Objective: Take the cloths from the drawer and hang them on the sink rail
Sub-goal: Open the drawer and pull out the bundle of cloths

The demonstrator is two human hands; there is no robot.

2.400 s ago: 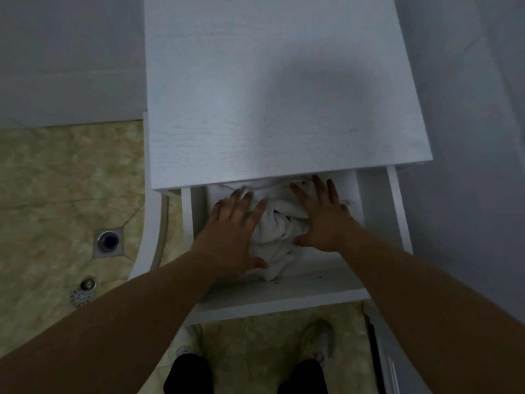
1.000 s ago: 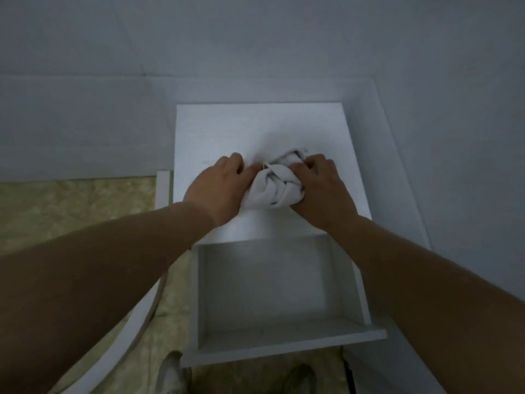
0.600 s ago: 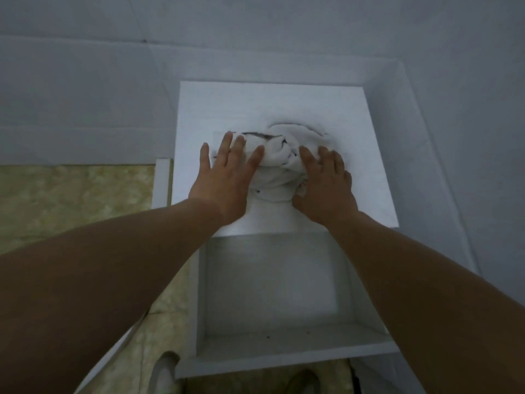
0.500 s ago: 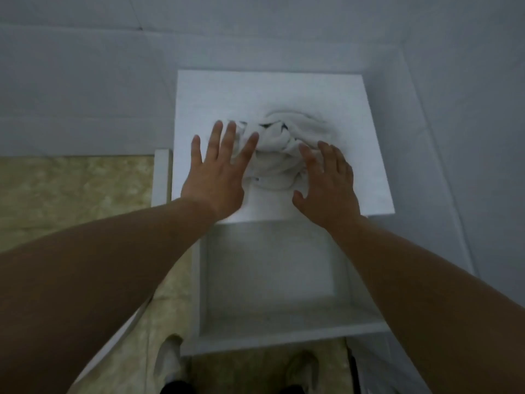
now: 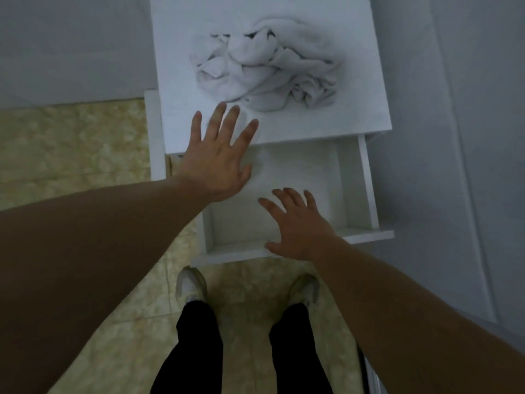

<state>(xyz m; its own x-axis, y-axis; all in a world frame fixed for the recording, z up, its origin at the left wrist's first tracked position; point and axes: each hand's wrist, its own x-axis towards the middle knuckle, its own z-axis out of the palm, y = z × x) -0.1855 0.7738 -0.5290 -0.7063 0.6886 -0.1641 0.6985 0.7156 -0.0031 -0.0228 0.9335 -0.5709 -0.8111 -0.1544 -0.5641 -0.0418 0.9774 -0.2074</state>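
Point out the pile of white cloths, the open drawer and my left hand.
pile of white cloths (image 5: pixel 267 64), head view, on the crumpled middle of the heap.
open drawer (image 5: pixel 369 180), head view, on its right side wall.
left hand (image 5: pixel 218 160), head view, on the back of the hand.

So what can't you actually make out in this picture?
- Head view: how many cloths make up the crumpled pile; folds hide it.
- The sink rail: nowhere in frame.
- Part of the drawer floor, hidden by the left hand and right hand.

White cabinet (image 5: pixel 284 129), beige tiled floor (image 5: pixel 71 143), grey walls (image 5: pixel 71 38)
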